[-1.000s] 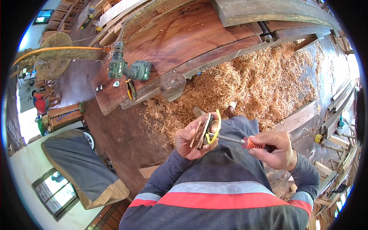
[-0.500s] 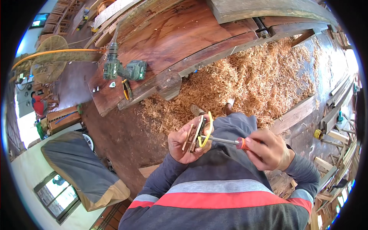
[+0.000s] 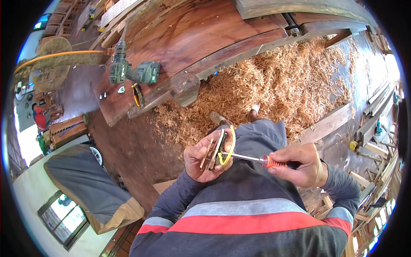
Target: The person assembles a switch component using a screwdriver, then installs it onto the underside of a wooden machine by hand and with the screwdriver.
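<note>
Screwdriver work: small wooden assembly (image 3: 212,153) with a yellow curved strip held in front of the chest, centre of frame, above the grey, red and dark striped sweater.
Tabletop: long reddish-brown slab (image 3: 188,38) across the upper frame; green cordless drill (image 3: 130,70) lies on it at upper left, a small yellow-and-black tool (image 3: 137,94) just below the drill near the slab's edge.
Floor: thick heap of pale wood shavings (image 3: 278,85) under and right of the slab; two shoes show at its lower edge.
Left hand (image 3: 203,157): clenched around the wooden assembly, fingers wrapped over its flat pieces, yellow strip arching on the side facing the screwdriver.
Right hand (image 3: 299,165): closed on the orange-and-black handle of the screwdriver (image 3: 252,158), shaft roughly level, pointing left.
Change since one second ago: the screwdriver tip has moved in from clear of the assembly to meeting it at the yellow strip; the right hand has shifted slightly toward the left hand; the assembly sits a little lower and closer to the body.
Reading: tip now appears seated on the assembly, so the driving or prying step seems to be engaged rather than lined up. Exact contact point is too small to tell.
Background: covered vehicle at lower left, timber offcuts at right edge.
</note>
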The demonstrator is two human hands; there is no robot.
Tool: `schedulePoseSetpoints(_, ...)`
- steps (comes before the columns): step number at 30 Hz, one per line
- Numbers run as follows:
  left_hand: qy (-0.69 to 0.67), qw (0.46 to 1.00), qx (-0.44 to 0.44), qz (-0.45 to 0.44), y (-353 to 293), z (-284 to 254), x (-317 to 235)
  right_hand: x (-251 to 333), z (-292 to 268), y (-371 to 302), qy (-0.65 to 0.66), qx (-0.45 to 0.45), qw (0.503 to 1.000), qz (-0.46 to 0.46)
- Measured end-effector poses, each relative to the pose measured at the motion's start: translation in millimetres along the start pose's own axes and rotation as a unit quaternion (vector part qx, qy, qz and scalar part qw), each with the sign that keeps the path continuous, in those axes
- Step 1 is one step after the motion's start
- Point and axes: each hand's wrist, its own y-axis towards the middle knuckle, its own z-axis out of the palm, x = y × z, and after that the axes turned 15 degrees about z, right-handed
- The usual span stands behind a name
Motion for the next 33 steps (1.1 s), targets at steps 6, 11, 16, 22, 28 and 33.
schedulePoseSetpoints(6, 0.009, 1.000, -0.006, 0.004, -6, 4, -1, 13, -3, 5, 0.163, 0.099, 0.953, 0.234)
schedulePoseSetpoints(11, 0.009, 1.000, 0.007, 0.011, -12, 0, 0, 10, -12, 18, 0.379, 0.250, 0.756, 0.472)
schedulePoseSetpoints(16, -0.032, 0.999, 0.006, 0.014, -16, -5, 5, 14, -3, 11, 0.242, 0.202, 0.879, 0.358)
schedulePoseSetpoints(22, -0.058, 0.998, -0.015, 0.002, -26, -17, 13, -6, -2, 3, -0.061, 0.102, 0.993, 0.021)
schedulePoseSetpoints(28, 0.126, 0.991, -0.046, 0.001, -38, -31, 11, -24, 3, -16, -0.198, 0.046, 0.977, -0.067)
schedulePoseSetpoints(33, 0.211, 0.973, -0.092, -0.024, -46, -19, 7, -33, 7, -33, -0.281, 0.048, 0.954, -0.089)
